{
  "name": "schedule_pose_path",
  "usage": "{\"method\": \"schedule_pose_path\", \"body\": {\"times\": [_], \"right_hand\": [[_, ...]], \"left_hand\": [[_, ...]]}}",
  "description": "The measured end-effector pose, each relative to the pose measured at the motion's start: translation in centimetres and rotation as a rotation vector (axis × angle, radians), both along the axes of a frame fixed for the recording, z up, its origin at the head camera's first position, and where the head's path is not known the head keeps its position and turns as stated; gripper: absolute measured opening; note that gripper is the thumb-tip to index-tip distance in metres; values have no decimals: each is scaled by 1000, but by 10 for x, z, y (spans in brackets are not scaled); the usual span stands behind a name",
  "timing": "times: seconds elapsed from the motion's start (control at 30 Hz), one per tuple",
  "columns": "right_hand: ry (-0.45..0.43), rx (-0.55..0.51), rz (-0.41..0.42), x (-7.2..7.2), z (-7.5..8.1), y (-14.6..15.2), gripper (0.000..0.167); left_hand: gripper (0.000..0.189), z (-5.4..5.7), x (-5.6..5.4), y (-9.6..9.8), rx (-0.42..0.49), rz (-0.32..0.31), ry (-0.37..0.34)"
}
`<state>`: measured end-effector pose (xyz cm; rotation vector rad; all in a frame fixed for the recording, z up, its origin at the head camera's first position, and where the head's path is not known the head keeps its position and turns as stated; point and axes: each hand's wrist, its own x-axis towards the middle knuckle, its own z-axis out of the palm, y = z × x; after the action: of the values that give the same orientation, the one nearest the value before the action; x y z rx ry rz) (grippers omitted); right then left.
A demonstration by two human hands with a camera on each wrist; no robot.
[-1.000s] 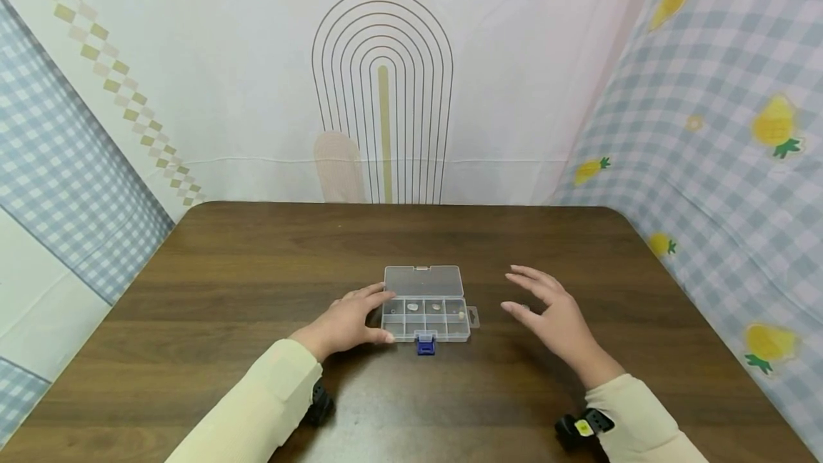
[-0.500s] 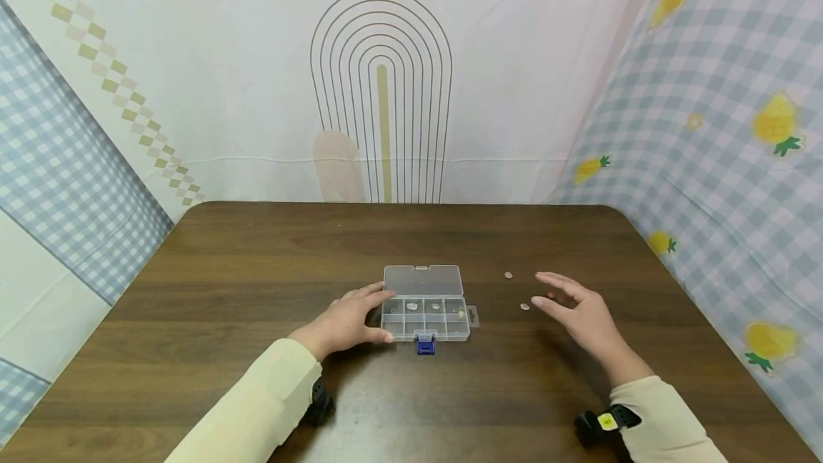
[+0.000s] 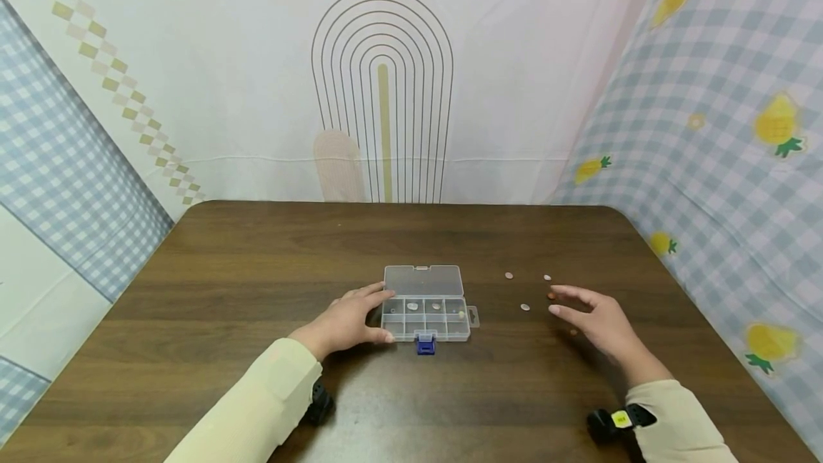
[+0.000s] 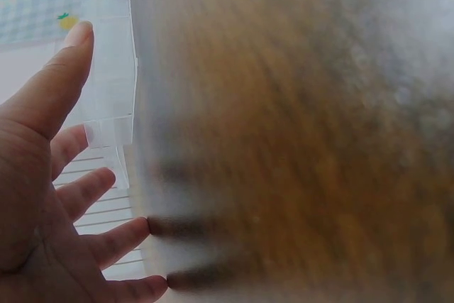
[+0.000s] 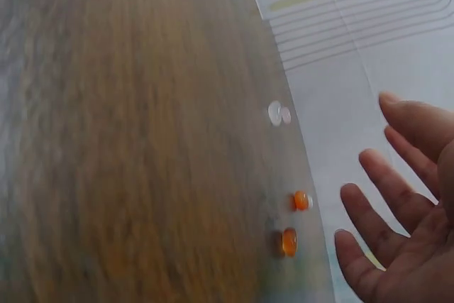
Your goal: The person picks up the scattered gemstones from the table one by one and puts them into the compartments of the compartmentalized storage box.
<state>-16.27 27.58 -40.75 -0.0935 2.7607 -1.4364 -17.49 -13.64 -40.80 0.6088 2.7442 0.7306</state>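
Note:
A clear plastic compartment box [image 3: 425, 319] lies on the table, lid [image 3: 422, 281] folded back and blue latch [image 3: 426, 346] facing me. Small pale pieces sit in some back-row compartments. My left hand [image 3: 347, 320] touches the box's left side, thumb at the front corner and index finger near the hinge, fingers spread. My right hand [image 3: 598, 316], fingers relaxed and apart, is over the table beside small loose pieces. Nearest its fingertips is an orange bead-like piece [image 3: 551, 296]; another orange piece [image 5: 289, 243] shows in the right wrist view. No object shows in the right hand.
Small whitish pieces [image 3: 525, 307] lie between the box and my right hand, with others [image 3: 509, 276] farther back. A hanging tab [image 3: 473, 316] sticks out from the box's right side. Patterned cloth [image 3: 501, 91] hangs behind the brown table [image 3: 257, 249].
My right hand has moved right and slightly toward me, away from the box. Whitish and orange pieces now show on the table where it was. The left hand and box have stayed put.

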Motion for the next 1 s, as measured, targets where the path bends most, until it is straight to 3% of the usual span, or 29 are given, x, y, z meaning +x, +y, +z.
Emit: {"method": "schedule_pose_path", "body": {"times": [0.2, 0.47, 1.0], "right_hand": [[-32, 40, 34, 1, -3, 9, 46], [-57, 190, 33, 5, -3, 20, 47], [-87, 277, 63, 5, -6, 29, 42]], "left_hand": [[76, 0, 1, 0, 0, 2, -13], [77, 0, 0, 0, -3, 2, -8], [78, 0, 0, 0, -12, 6, 1]]}}
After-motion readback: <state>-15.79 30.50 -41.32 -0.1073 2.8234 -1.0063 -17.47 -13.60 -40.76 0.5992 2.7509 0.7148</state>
